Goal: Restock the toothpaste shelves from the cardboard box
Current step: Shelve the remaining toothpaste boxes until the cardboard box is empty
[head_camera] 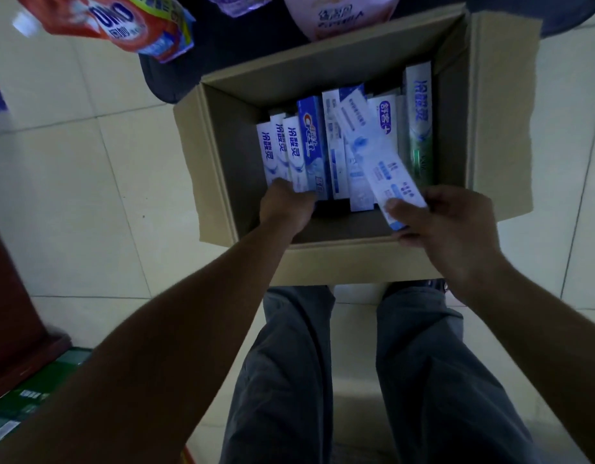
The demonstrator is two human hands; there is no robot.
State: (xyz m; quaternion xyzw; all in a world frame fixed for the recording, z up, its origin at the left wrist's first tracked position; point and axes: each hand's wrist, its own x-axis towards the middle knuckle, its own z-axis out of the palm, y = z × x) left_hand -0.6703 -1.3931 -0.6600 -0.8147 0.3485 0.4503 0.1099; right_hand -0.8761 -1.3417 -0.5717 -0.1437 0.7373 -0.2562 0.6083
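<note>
Pale floor tiles (pixel 88 182) lie under an open cardboard box (pixel 349 262), which sits just ahead of a person's grey trousers (pixel 289 380); inside it, toothpaste cartons (pixel 333 145) stand side by side in a row; the right hand (pixel 446 229) pinches the near end of a tilted carton (pixel 379 162), thumb on top, so that it lies slantwise across the others; the left hand (pixel 284 209) reaches into the box, its fingers bent down over the near ends of the white-and-blue cartons (pixel 279 149) at the left of the row, though whether they grip cannot be told; beyond the box hang a red bag (pixel 115 25) and a pink bag (pixel 339 18); green packs (pixel 32 393) lie at lower left.
</note>
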